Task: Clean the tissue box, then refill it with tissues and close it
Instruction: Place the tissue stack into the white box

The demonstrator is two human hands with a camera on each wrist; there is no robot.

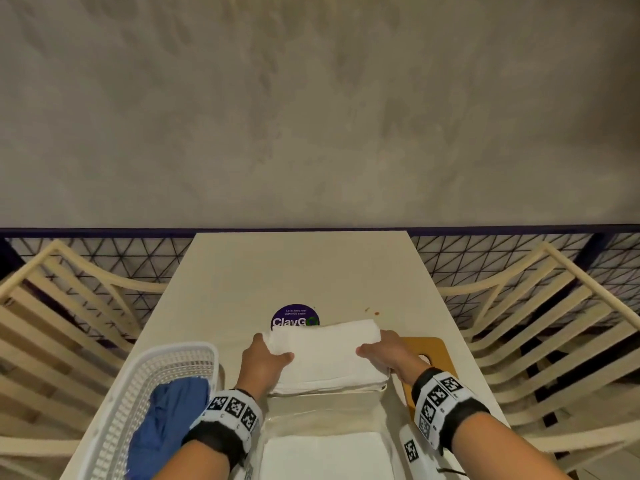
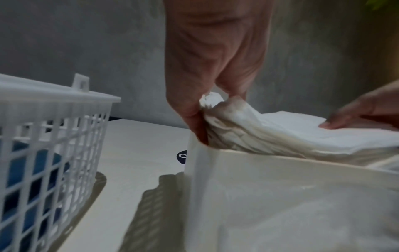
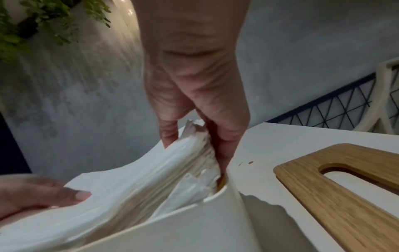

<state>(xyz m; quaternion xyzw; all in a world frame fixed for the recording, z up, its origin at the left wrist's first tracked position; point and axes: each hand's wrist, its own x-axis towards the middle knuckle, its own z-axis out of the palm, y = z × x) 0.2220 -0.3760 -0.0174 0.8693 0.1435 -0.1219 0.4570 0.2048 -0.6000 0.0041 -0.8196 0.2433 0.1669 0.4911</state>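
On the tabletop [image 1: 301,271], left hand [image 1: 264,358] and right hand [image 1: 388,351] each pinch the tissue stack [image 1: 325,358] ends over the box [image 2: 280,196].

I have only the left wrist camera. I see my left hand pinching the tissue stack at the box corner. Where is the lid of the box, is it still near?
Observer: Yes. The wooden lid lies flat on the table, to the right of the tissue box, with its slot facing up.
Operator: And the right hand, how does it hold?
Observer: The right hand grips the right end of the tissue stack, fingers going down inside the box wall.
Operator: Is something else on the table behind the box?
Observer: A round purple sticker and a few small orange crumbs lie beyond the stack.
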